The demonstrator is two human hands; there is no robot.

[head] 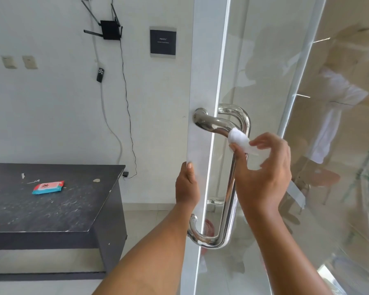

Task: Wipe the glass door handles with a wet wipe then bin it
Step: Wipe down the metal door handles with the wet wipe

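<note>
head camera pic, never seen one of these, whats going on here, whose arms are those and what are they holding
The picture comes from a camera worn on a person's head, looking down at their own two bare arms. There is no machine. The right hand presses a white wet wipe against the upper bend of the steel door handle. The left hand grips the edge of the glass door, steadying it. On the dark table at left lies a pack of wipes.

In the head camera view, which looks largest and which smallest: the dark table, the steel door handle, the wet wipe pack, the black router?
1. Dark speckled table, clearly largest.
2. Curved polished steel door handle.
3. Black wall-mounted router with antennas and red-and-blue wet wipe pack: these look alike, and the router hangs farther away, so I leave them unranked.
</note>
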